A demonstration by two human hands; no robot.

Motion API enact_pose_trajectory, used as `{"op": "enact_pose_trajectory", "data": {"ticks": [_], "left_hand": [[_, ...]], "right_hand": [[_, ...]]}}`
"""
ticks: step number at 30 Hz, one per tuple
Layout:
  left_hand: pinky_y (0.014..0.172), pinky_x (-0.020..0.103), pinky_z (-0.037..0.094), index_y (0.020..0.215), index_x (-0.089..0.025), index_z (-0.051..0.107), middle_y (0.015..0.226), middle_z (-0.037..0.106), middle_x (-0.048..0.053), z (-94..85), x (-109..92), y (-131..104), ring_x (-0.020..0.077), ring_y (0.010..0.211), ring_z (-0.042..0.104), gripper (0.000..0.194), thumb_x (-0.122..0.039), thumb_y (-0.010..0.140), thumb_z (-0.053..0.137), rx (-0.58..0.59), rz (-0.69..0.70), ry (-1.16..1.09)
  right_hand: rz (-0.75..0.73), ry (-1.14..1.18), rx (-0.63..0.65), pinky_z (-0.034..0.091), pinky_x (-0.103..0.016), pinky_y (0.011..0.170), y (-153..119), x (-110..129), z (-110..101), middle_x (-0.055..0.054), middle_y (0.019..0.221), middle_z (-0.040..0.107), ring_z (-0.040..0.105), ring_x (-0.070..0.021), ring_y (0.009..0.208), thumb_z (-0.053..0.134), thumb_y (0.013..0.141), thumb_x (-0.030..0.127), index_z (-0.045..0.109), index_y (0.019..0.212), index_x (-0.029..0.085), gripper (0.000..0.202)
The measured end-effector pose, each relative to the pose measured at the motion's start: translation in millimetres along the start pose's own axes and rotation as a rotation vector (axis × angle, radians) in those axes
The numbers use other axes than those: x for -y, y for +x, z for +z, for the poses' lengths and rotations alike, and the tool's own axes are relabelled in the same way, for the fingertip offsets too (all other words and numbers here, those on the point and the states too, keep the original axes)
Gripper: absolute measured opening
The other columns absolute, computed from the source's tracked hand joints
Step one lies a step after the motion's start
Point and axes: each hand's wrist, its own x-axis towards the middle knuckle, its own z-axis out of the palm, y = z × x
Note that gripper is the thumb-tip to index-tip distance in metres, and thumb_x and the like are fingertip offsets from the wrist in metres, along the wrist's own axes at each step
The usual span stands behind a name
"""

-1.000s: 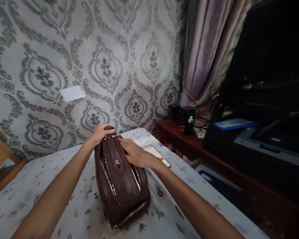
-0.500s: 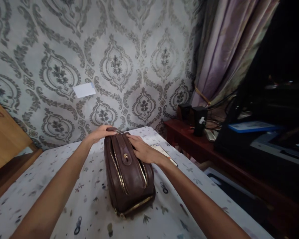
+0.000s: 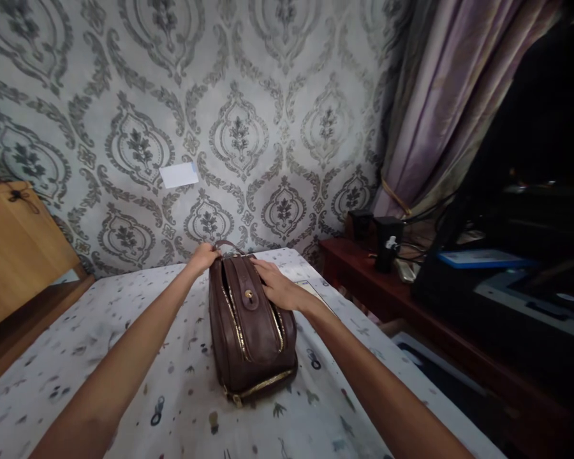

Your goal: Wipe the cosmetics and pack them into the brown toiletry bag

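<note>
A dark brown leather handbag [image 3: 256,341] lies on the patterned white sheet, its handle [image 3: 229,245] arching up at the far end. Two gold zippers run along its top and gape slightly, with a strap and gold stud between them. Another gold zipper crosses the near end. At the far left corner, by the handle's base, my left hand [image 3: 203,257] is closed; what its fingertips pinch is hidden. My right hand [image 3: 281,288] lies along the bag's far right side, fingers stretched out over the edge. Behind that wrist a phone [image 3: 318,294] is partly covered.
The sheet-covered surface [image 3: 172,376] meets a patterned wall carrying a white paper [image 3: 178,175]. On the right are a red-brown wooden stand [image 3: 337,255] with a black box [image 3: 387,242] and cables, and a tied purple curtain [image 3: 425,115]. A wooden cabinet [image 3: 23,248] stands left.
My left hand has slid off the bag's far end to its left corner and its fingers have curled in. The handle stands higher. My right hand stays on the bag; the view has shifted slightly.
</note>
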Motion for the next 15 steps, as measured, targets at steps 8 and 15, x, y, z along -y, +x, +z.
{"op": "enact_pose_trajectory", "data": {"ticks": [8,15], "left_hand": [[0.089,0.045,0.056,0.126,-0.016,0.058,0.126,0.061,0.011,8.5,-8.0,-7.6,0.0233,0.107,0.063,0.039,-0.037,0.094,0.061,0.036,-0.165,-0.094],[0.087,0.043,0.056,0.123,-0.016,0.059,0.121,0.063,0.010,11.8,-10.0,-11.1,0.0213,0.102,0.064,0.037,-0.038,0.094,0.060,0.026,-0.042,-0.159]], "right_hand": [[-0.016,-0.006,-0.008,0.027,-0.053,0.119,0.7,-2.2,2.2,-0.016,0.151,0.047,0.034,-0.0277,0.146,0.045,0.094,0.019,0.052,0.142,0.016,0.049],[-0.012,-0.011,0.001,0.027,-0.053,0.120,-0.7,-2.2,1.5,-0.016,0.151,0.048,0.033,-0.0275,0.147,0.045,0.095,0.021,0.051,0.144,0.016,0.049]]}}
